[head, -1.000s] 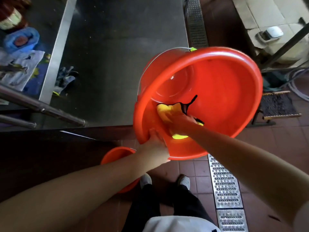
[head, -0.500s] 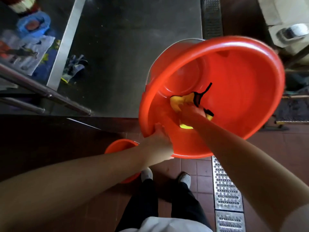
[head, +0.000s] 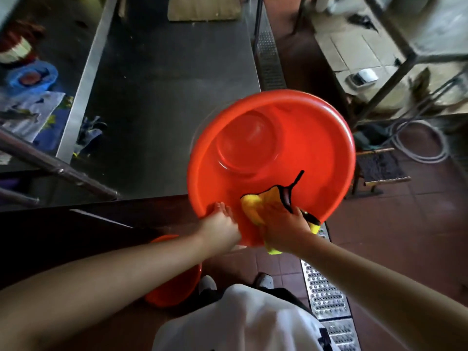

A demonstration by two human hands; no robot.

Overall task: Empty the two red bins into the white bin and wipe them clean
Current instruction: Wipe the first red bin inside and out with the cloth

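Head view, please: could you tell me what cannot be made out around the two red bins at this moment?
- Second red bin: mostly hidden behind the left forearm, so its inside cannot be seen.
- White bin: not in the head view.
- Yellow cloth: partly covered by the right hand.
- Left hand: fingers behind the near rim of the held red bin are hidden.
- Items at the left edge: blurred and cut off.
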